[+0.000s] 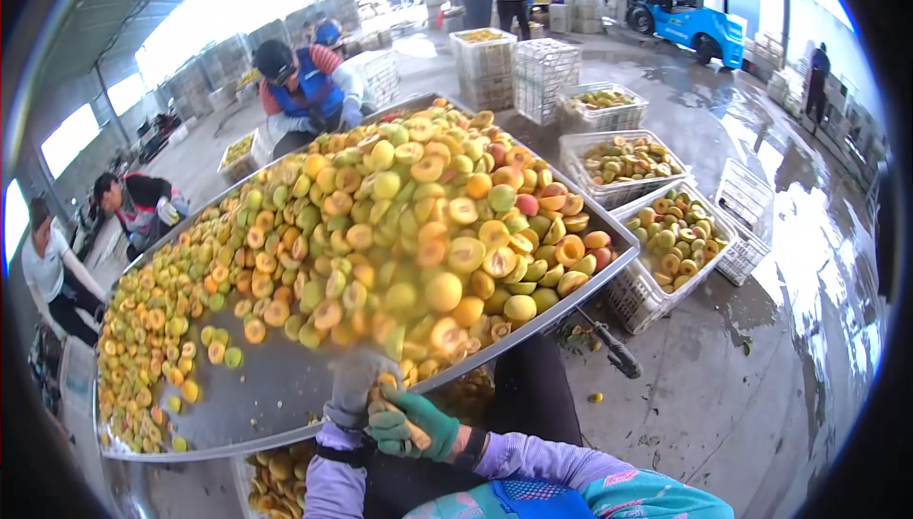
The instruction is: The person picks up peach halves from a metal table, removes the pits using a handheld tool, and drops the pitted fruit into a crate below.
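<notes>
A big metal table carries a heap of halved yellow and orange peaches. My left hand, in a grey glove, is blurred and rests at the table's near edge among the fruit; its grip is unclear. Just below it, my right hand, in a green glove, is closed around an orange peach piece. The two hands touch each other.
White plastic crates holding peach halves stand on the wet floor to the right, and more stacked crates stand behind. Other workers bend over the table's far and left sides. A blue forklift is parked at the back. A crate of peaches sits under the table.
</notes>
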Action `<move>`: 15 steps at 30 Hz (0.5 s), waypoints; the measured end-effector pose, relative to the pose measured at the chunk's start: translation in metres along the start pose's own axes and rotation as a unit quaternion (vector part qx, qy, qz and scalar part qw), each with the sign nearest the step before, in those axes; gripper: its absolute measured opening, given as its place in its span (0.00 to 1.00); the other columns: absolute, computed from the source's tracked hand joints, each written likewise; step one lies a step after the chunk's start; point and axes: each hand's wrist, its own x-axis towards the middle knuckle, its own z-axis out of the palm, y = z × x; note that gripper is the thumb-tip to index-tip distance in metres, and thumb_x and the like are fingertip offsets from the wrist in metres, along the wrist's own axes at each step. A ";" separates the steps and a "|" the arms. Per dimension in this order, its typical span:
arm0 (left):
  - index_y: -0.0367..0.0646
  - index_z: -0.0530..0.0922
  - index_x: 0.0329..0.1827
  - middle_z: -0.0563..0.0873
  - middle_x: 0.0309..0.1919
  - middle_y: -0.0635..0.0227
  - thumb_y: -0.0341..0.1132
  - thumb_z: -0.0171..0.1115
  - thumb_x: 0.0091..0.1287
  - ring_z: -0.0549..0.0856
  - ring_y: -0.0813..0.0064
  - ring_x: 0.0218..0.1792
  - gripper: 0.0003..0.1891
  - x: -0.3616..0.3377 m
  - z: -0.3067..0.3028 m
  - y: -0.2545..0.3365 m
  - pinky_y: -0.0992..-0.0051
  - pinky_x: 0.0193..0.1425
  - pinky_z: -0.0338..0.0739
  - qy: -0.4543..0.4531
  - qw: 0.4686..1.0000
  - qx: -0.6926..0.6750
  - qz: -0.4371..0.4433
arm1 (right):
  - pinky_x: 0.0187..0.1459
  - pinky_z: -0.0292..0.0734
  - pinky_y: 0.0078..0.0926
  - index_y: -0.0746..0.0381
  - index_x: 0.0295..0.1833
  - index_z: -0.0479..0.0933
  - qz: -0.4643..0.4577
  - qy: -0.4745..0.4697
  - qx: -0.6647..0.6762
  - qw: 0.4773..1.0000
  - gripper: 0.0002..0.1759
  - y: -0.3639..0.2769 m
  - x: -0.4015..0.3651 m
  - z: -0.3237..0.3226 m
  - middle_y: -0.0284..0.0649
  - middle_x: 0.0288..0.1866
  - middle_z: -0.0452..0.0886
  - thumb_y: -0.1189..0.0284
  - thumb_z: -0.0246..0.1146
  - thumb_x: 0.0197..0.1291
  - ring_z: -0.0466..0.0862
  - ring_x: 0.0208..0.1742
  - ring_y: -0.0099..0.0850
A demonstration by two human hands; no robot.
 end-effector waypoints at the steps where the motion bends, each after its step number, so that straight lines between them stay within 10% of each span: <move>1: 0.39 0.81 0.30 0.85 0.27 0.62 0.43 0.49 0.71 0.82 0.68 0.29 0.19 0.001 0.001 0.008 0.71 0.34 0.74 -0.011 0.999 -0.041 0.014 | 0.22 0.63 0.21 0.53 0.36 0.67 0.006 -0.055 0.008 0.998 0.18 0.002 0.000 0.001 0.27 0.22 0.66 0.52 0.46 0.73 0.65 0.18 0.20; 5: 0.34 0.80 0.30 0.85 0.26 0.54 0.44 0.54 0.69 0.84 0.68 0.27 0.19 -0.010 0.005 0.030 0.71 0.32 0.77 0.011 0.979 -0.195 0.052 | 0.15 0.60 0.22 0.54 0.36 0.67 0.035 0.072 -0.127 0.989 0.19 0.007 -0.005 0.022 0.27 0.17 0.64 0.51 0.47 0.72 0.63 0.12 0.20; 7: 0.33 0.80 0.30 0.84 0.25 0.52 0.46 0.56 0.69 0.85 0.66 0.28 0.21 -0.021 0.004 0.037 0.71 0.32 0.80 0.015 0.974 -0.228 0.004 | 0.07 0.56 0.22 0.54 0.37 0.66 -0.012 0.205 -0.496 0.844 0.20 0.016 -0.005 0.020 0.25 0.12 0.61 0.49 0.47 0.71 0.61 0.07 0.20; 12: 0.38 0.77 0.37 0.84 0.26 0.55 0.48 0.56 0.69 0.83 0.63 0.25 0.19 -0.036 0.014 0.050 0.68 0.29 0.80 0.109 0.932 -0.344 -0.035 | 0.11 0.59 0.20 0.54 0.36 0.66 0.064 0.052 -0.029 0.996 0.22 0.028 0.000 0.020 0.25 0.14 0.61 0.46 0.49 0.70 0.62 0.10 0.19; 15: 0.43 0.76 0.39 0.83 0.29 0.58 0.53 0.53 0.70 0.82 0.63 0.24 0.20 -0.055 0.016 0.069 0.69 0.26 0.79 0.264 0.850 -0.448 -0.083 | 0.13 0.58 0.18 0.53 0.36 0.66 0.118 0.056 -0.172 0.976 0.22 0.035 -0.002 0.039 0.25 0.14 0.60 0.45 0.50 0.69 0.61 0.11 0.18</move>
